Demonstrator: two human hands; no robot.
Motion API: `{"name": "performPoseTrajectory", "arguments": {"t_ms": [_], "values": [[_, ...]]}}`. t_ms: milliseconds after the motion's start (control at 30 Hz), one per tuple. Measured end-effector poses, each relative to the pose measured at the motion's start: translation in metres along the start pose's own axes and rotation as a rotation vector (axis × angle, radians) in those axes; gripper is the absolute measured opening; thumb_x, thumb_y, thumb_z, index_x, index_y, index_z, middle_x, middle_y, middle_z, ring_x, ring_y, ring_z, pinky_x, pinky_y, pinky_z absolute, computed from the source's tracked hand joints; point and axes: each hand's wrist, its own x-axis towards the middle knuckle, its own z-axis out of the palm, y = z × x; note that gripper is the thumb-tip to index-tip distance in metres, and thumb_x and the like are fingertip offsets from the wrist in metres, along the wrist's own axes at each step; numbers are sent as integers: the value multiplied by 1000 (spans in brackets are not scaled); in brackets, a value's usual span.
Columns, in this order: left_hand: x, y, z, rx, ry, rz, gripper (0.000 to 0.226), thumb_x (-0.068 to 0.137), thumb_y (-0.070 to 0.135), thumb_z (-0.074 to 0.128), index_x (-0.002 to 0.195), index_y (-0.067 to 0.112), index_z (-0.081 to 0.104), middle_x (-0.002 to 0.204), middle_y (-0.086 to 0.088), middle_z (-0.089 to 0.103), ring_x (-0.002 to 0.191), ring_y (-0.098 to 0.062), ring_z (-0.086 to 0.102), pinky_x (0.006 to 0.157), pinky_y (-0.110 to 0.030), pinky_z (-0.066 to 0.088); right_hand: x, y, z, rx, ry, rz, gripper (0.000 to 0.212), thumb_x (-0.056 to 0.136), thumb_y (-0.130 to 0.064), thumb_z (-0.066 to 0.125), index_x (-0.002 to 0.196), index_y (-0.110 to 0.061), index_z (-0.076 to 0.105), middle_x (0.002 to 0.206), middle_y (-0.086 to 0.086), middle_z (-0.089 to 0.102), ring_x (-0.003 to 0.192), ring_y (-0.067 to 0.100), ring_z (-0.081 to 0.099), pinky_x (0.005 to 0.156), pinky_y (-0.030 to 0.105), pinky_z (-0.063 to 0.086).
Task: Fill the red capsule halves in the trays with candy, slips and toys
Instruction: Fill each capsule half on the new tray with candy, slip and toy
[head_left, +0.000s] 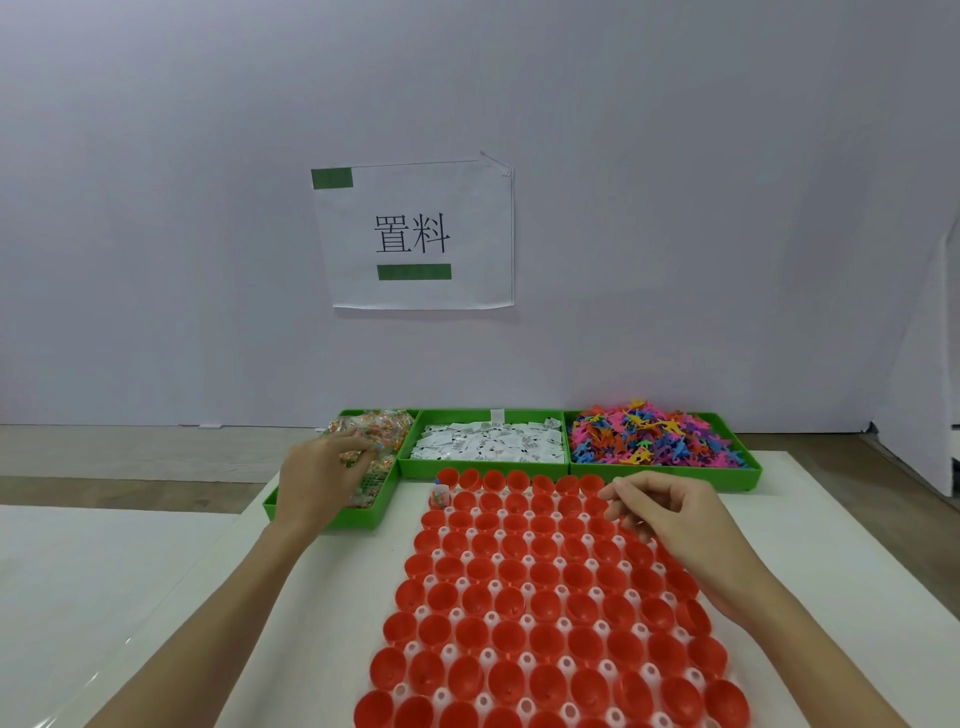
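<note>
The left hand (317, 480) reaches into the green bin (322, 519) at the far left of the counter (130, 571), fingers curled down onto the clear candy packets (379, 431) heaped inside. The fingertips touch the packets, but whether they have closed on one cannot be told from this angle. Next to it along the far edge sits the middle green bin (483, 467), full of white paper slips (488, 441), and then the right green bin (748, 467), piled with small plastic toy figures (660, 431) in pink, blue, orange and yellow.

In front of the bins lies a white tray (527, 621) that runs toward the near edge, its sockets holding rows of red capsule halves (519, 587), open side up. Almost all of them look empty. At the tray's far left corner, one small clear candy packet (439, 496) with coloured bits stands just beside the first capsule halves.

The right hand (670, 514) hovers over the far right corner of the tray, palm down, fingers loosely bent with thumb and forefinger drawn close together. Nothing is visibly held between them. The two hands are well apart, one over the candy bin and one over the tray.
</note>
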Motion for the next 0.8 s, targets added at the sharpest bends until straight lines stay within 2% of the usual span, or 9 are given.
{"name": "performPoseTrajectory", "arguments": {"t_ms": [67, 167, 233, 333, 467, 567, 667, 733, 800], "values": [[-2, 3, -2, -163, 29, -97, 9, 83, 13, 83, 91, 17, 84, 105, -6, 79, 95, -21, 75, 83, -37, 59, -1, 0, 1, -1, -4, -1, 22, 99, -18, 62, 88, -22, 81, 80, 6, 77, 69, 10, 66, 59, 18, 52], [-5, 15, -7, -409, 81, -284, 9, 86, 15, 81, 83, 23, 78, 81, 5, 77, 83, -18, 75, 73, -19, 56, -1, -2, 3, 2, -10, -4, 22, 99, -19, 63, 88, -22, 81, 80, 6, 77, 69, 10, 65, 60, 17, 52], [-12, 29, -13, -557, 133, -373, 11, 87, 16, 80, 80, 19, 73, 76, 4, 74, 78, -17, 74, 69, -13, 55, -1, -5, 4, -1, -9, -15, 22, 99, -19, 62, 88, -22, 81, 81, 6, 77, 68, 9, 66, 60, 17, 52], [-33, 52, -17, -787, 88, -426, 13, 88, 10, 79, 82, 10, 67, 79, -3, 77, 81, -18, 76, 74, -21, 59, 4, -11, 12, -64, -24, -48, 20, 100, -18, 62, 91, -21, 81, 81, 4, 77, 69, 9, 67, 61, 16, 52], [-65, 80, -22, -1037, -28, -477, 10, 91, 0, 73, 90, 7, 66, 84, -11, 78, 82, -25, 78, 74, -21, 60, 40, -21, 35, -310, -86, -104, 15, 99, -17, 64, 97, -21, 78, 80, -5, 77, 72, 4, 69, 65, 12, 51], [-72, 93, -29, -1066, -139, -426, 25, 93, 1, 70, 104, 24, 73, 84, -10, 78, 78, -24, 77, 74, -21, 59, 79, -22, 56, -522, -102, -146, 16, 99, -16, 64, 103, -19, 79, 84, -8, 77, 78, 2, 70, 77, 15, 53], [-74, 96, -33, -1034, -215, -367, 27, 96, 6, 67, 101, 30, 79, 86, -6, 78, 77, -21, 75, 74, -20, 57, 113, -15, 76, -728, -155, -151, 20, 100, -11, 62, 113, -11, 77, 110, 3, 77, 102, 12, 70, 96, 24, 52], [-75, 94, -33, -1029, -229, -360, 29, 98, 8, 65, 102, 32, 80, 86, -5, 78, 75, -20, 73, 73, -20, 57, 129, -6, 85, -837, -198, -141, 22, 99, -10, 62, 117, -7, 75, 122, 8, 73, 110, 18, 69, 101, 28, 51], [-75, 89, -33, -1029, -222, -365, 30, 99, 9, 64, 103, 34, 81, 84, -4, 78, 73, -19, 73, 73, -19, 57, 141, 2, 89, -937, -236, -119, 22, 97, -12, 66, 117, -4, 74, 124, 11, 72, 110, 21, 69, 101, 33, 53]]}}
